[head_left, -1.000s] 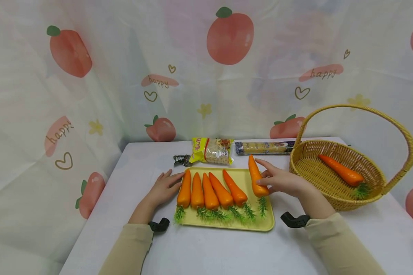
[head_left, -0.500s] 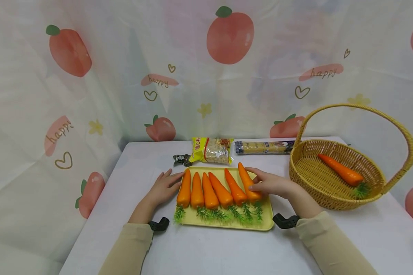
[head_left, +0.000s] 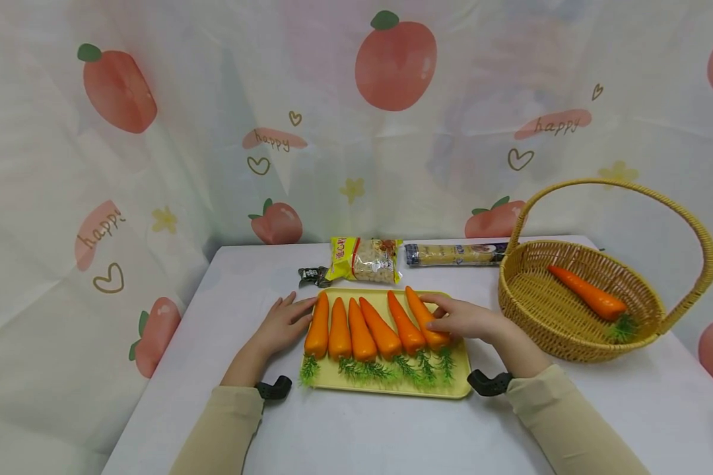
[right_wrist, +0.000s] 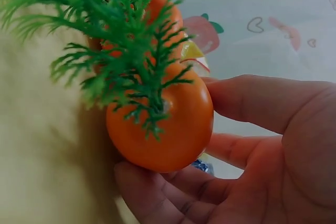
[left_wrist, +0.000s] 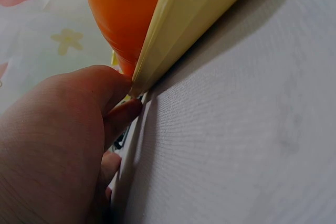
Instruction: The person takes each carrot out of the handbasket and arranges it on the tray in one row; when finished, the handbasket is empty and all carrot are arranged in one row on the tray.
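Observation:
On a yellow tray several orange carrots with green feathery tops lie side by side, tips toward the back. My right hand grips the rightmost carrot; in the right wrist view, thumb and fingers hold that carrot at its thick end, low over the tray. At the tray's left side is my left hand, next to the leftmost carrot. The left wrist view has its thumb on the tray rim and a finger under it, pinching the edge.
A wicker basket with a tall handle stands at the right, one carrot inside. Behind the tray lie a yellow food bag, a long noodle packet and a small black packet. A printed curtain hangs behind the table.
My right hand has moved left and lowered the carrot, bringing it beside the others on the tray. My left hand has stayed at the tray's left edge.

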The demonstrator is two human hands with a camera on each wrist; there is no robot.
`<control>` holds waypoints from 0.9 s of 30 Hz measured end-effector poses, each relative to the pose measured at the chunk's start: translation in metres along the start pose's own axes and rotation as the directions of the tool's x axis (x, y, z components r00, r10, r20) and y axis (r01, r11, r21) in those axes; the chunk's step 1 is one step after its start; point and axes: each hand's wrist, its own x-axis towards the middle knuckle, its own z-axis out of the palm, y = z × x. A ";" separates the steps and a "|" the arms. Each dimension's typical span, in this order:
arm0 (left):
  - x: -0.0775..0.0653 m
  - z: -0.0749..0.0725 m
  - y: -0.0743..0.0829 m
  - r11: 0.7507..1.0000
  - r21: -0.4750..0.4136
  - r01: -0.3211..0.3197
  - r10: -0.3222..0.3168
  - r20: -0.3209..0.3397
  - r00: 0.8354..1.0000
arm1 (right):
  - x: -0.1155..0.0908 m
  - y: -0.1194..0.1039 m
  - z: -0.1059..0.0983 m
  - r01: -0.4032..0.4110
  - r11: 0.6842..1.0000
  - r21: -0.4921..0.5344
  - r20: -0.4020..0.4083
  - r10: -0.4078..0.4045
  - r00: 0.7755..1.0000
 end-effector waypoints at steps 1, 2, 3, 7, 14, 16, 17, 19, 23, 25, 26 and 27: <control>0.000 0.000 0.000 1.000 0.000 -0.001 0.001 -0.001 1.000 | 0.000 0.000 0.000 -0.003 1.000 -0.009 0.000 0.003 1.000; 0.000 0.000 -0.001 1.000 0.000 -0.002 0.002 -0.002 1.000 | -0.001 -0.001 0.000 -0.004 1.000 -0.018 0.001 0.004 1.000; 0.000 0.000 -0.001 1.000 0.000 -0.002 0.002 -0.002 1.000 | -0.001 -0.001 0.001 -0.004 1.000 -0.023 0.004 0.004 1.000; 0.000 0.000 -0.001 1.000 0.004 -0.004 0.004 -0.004 1.000 | -0.003 -0.003 0.000 -0.001 0.999 -0.042 0.001 0.001 1.000; 0.000 -0.001 0.000 1.000 0.000 0.001 0.000 0.003 1.000 | -0.016 -0.007 -0.009 0.015 0.996 -0.089 -0.018 -0.016 1.000; 0.000 -0.001 0.000 1.000 0.001 0.004 -0.004 0.005 1.000 | -0.022 -0.009 -0.016 0.023 0.995 -0.093 -0.030 -0.026 0.999; 0.000 -0.001 0.000 1.000 0.004 0.005 -0.005 0.004 1.000 | -0.026 -0.010 -0.020 0.031 0.995 -0.093 -0.036 -0.034 0.999; 0.000 -0.001 0.000 1.000 0.004 0.006 -0.006 0.005 1.000 | -0.034 -0.012 -0.028 0.043 0.995 -0.086 -0.047 -0.047 0.998; 0.000 -0.001 -0.001 1.000 0.009 0.008 -0.008 0.004 1.000 | -0.050 -0.013 -0.047 0.056 0.995 -0.084 -0.072 -0.062 0.996; 0.000 0.000 -0.001 1.000 0.014 0.010 -0.010 0.005 1.000 | -0.057 -0.012 -0.055 0.056 0.995 -0.082 -0.091 -0.064 0.994; 0.000 0.000 -0.001 1.000 0.013 0.011 -0.011 0.006 1.000 | -0.060 -0.011 -0.058 0.057 0.995 -0.082 -0.099 -0.066 0.993; 0.000 0.000 -0.001 1.000 0.014 0.012 -0.012 0.007 1.000 | -0.064 -0.010 -0.062 0.053 0.996 -0.076 -0.110 -0.061 0.992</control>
